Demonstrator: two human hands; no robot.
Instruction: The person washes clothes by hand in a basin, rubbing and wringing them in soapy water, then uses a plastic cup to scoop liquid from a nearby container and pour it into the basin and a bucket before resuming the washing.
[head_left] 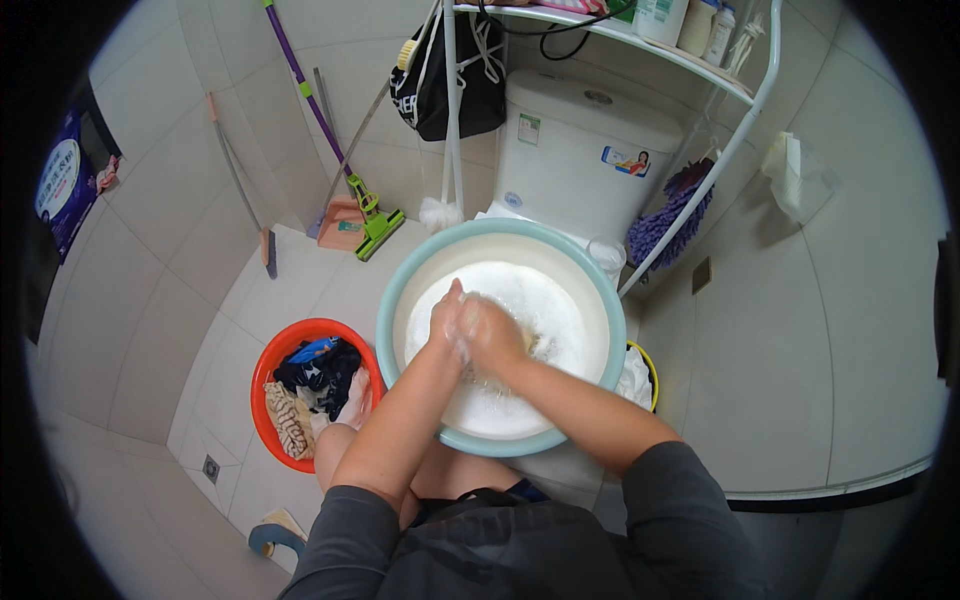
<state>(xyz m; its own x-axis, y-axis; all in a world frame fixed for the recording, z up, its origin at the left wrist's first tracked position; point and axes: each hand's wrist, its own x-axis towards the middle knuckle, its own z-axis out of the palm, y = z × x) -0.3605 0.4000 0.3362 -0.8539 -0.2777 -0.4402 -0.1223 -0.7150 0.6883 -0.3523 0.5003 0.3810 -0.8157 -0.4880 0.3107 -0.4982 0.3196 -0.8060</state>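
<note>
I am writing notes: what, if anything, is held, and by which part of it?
Cannot be told: the left hand and right hand meet over the suds, hiding anything between.

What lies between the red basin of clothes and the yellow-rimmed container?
In the head view, the large blue-rimmed basin of foamy water lies between the red basin and the yellow-rimmed container, with the person's forearms over it.

Walls (150, 250): pale grey tiles with thin joints
Floor (225, 345): light tiles, a small square drain (211, 468) at left
Toilet tank (575, 145): white, lidded, against the wall
Rack (762, 92): white frame, shelf (690, 63) above the tank
Light: bright, fairly even
</note>
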